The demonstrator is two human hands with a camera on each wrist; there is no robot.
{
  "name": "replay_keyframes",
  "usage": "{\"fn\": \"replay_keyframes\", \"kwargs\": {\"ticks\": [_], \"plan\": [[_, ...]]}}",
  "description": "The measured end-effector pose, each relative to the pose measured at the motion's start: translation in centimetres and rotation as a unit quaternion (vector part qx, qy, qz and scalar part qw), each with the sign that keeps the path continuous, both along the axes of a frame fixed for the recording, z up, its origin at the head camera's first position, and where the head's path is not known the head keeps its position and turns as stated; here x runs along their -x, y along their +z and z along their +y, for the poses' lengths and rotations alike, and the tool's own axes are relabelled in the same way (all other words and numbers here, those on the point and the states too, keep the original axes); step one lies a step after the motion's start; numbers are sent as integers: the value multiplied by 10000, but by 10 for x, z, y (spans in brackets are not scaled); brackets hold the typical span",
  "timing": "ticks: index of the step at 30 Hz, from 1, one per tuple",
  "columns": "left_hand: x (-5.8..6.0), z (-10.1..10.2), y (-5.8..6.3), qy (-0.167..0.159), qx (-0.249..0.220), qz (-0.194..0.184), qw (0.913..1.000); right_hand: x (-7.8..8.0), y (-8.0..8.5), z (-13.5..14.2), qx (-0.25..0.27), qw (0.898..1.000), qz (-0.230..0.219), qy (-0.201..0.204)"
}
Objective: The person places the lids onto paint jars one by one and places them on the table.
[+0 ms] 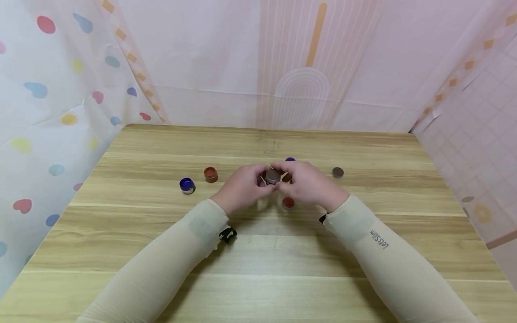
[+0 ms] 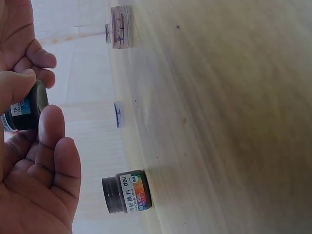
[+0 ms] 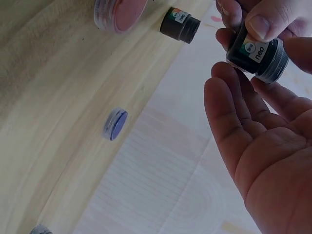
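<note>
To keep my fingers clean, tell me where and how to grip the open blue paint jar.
The blue paint jar is probably best pinched by its round wall below the rim, from the left: it stands mouth up, and the reddish-brown jar stands to its right.

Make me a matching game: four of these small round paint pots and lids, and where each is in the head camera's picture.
1. small open pot of blue paint
2. flat round red lid
3. small dark jar with a printed label
4. flat round grey-brown lid

a. farthest right of the four
b. lowest of the four
c. held by the left hand and right hand
d. farthest left of the four

Pairs: 1-d; 2-b; 3-c; 4-a
</note>
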State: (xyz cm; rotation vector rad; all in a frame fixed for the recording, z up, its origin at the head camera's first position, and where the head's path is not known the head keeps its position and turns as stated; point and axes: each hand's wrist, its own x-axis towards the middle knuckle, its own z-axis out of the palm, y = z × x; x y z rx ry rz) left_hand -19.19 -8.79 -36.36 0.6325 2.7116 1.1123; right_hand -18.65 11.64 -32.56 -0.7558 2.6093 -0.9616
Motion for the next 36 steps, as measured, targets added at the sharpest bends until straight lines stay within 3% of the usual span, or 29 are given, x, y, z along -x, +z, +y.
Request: {"fn": "replay_keyframes", "kwargs": {"ticks": [12,28,36], "plan": [[0,0,1,42,54,-133,9999,-3,-3,-3,297,9980,-248,-495],[-1,0,2,25,34,-69,10000,-6,-6,-2,439,9987,20,-268],[0,0,2,-2,21,-70,10000,-5,-5,-4,422,9979,-49,-499]]}}
